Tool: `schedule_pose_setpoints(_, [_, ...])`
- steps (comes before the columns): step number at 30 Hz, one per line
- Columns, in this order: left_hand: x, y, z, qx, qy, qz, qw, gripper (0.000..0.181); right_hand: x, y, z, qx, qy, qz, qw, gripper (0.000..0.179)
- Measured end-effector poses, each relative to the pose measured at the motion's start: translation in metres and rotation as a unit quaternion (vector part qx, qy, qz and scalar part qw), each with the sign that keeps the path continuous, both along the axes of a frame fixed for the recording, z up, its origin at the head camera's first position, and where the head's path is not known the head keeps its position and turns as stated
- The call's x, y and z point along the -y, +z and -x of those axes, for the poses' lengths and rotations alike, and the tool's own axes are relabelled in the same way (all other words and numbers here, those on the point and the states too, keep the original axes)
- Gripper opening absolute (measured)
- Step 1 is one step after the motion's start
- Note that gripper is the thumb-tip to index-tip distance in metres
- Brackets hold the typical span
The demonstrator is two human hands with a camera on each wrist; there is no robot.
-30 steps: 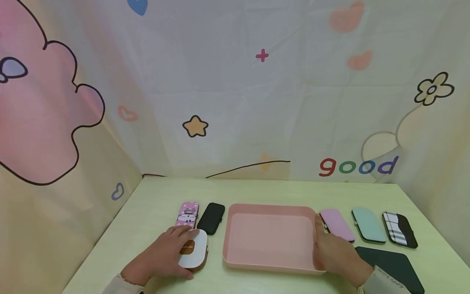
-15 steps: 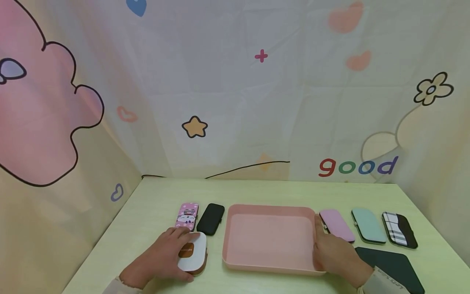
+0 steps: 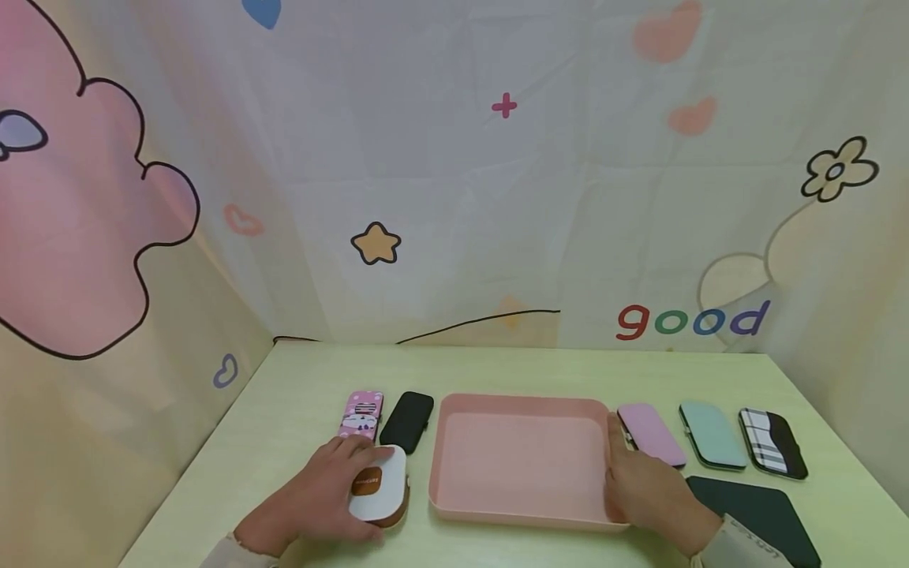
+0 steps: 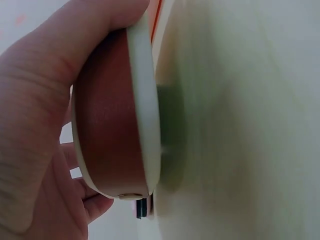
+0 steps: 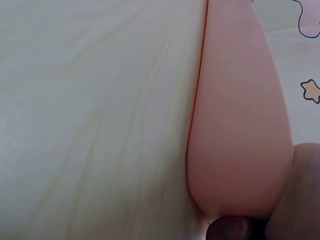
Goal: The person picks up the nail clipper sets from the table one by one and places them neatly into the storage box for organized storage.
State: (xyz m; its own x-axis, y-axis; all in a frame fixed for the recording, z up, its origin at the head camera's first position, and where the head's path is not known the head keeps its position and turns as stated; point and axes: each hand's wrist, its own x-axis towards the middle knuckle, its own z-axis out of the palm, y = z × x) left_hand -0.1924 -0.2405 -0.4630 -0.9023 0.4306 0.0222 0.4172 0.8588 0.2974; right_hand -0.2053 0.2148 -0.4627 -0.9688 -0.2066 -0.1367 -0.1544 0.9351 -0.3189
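Note:
My left hand [image 3: 319,489] grips a small square case [image 3: 387,497] with rounded corners, a white lid, brown sides and a brown label. In the left wrist view the thumb lies along one side of the case [image 4: 112,115], fingers on the far side, and a shadow falls on the table beneath it. My right hand [image 3: 653,493] rests against the right end of a shallow pink tray [image 3: 525,517], one finger straight along the outer wall. The right wrist view shows a fingertip [image 5: 230,228] at the corner of the tray [image 5: 240,125].
Behind the left hand lie a pink patterned case [image 3: 362,414] and a black case [image 3: 407,422]. Right of the tray are a pink case [image 3: 653,434], a mint case [image 3: 712,436] and a plaid-and-black case [image 3: 774,443]. A dark flat panel [image 3: 760,513] lies by the right wrist.
The left hand and the white-lidded case have shifted slightly, first toward me, then a little right toward the tray. The right hand and tray stay nearly as they were.

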Motion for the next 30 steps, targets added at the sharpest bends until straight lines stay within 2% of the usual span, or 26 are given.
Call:
schedule_pose_setpoints(8, [-0.007, 0.007, 0.003, -0.037, -0.016, -0.008, 0.9992, 0.099, -0.001, 0.0, 0.0, -0.006, 0.002, 0.001, 1.0, 0.071])
schedule_pose_setpoints(16, [-0.017, 0.018, 0.006, -0.064, -0.034, -0.011, 0.9973, 0.097, -0.001, 0.001, 0.001, 0.014, -0.005, -0.007, 0.9999, 0.075])
schedule_pose_setpoints(22, [-0.023, 0.023, 0.009, -0.089, -0.045, -0.009, 0.9949, 0.096, -0.001, -0.002, -0.001, -0.011, 0.006, -0.016, 0.9998, 0.077])
schedule_pose_setpoints(30, [-0.033, 0.027, 0.014, -0.094, -0.051, -0.008, 0.9943, 0.097, 0.0, -0.002, -0.002, -0.038, 0.017, -0.038, 0.9984, 0.083])
